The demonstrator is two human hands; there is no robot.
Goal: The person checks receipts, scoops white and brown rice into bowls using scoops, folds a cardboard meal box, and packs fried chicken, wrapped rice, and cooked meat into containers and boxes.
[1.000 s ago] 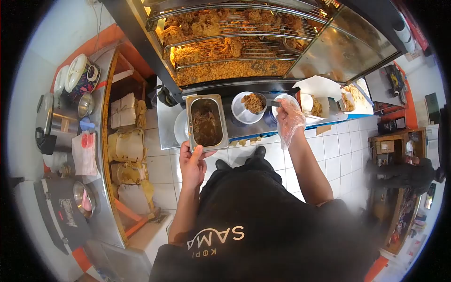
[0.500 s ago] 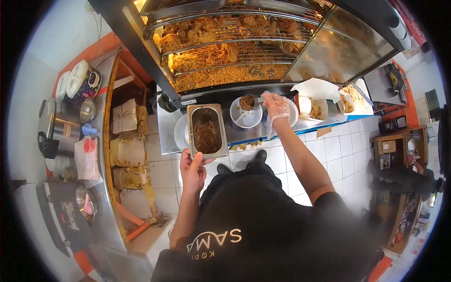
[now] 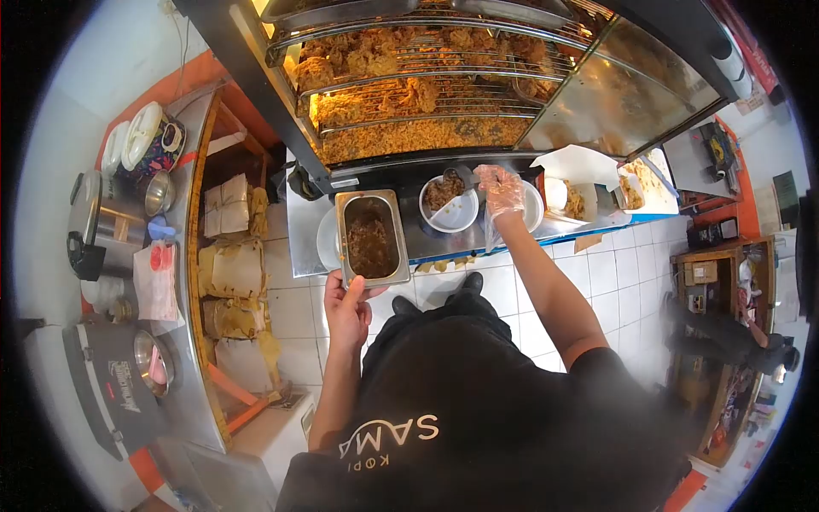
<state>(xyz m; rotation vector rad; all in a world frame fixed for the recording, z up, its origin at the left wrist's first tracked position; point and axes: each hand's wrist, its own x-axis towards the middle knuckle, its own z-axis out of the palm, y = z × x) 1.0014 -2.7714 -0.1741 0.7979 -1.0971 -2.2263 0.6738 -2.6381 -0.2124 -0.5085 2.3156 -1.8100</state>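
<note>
My left hand [image 3: 348, 314] grips the near edge of a steel food pan [image 3: 401, 256], thumb on the rim. Dark brown minced food in sauce [image 3: 371, 239] fills part of the pan. In a clear plastic glove, my right hand [image 3: 502, 191] is closed around the handle of a ladle [image 3: 461, 176]. The ladle is tipped over a white bowl [image 3: 465, 213], where a heap of brown food [image 3: 441, 193] now lies at the far left side. Behind my right hand a second white bowl [image 3: 533, 207] is partly hidden. Another white round dish [image 3: 328, 239] shows partly beside the pan.
A heated display cabinet [image 3: 299, 119] with fried food on racks rises behind the counter. An open paper box [image 3: 580, 166] holding food stands at the right. A steel side table [image 3: 192, 341] with bowls and containers runs along the left. Someone in dark clothing [image 3: 725, 337] is at far right.
The ladle has tipped over the white bowl, and its brown food has dropped into the bowl. My left hand keeps the pan in nearly the same place.
</note>
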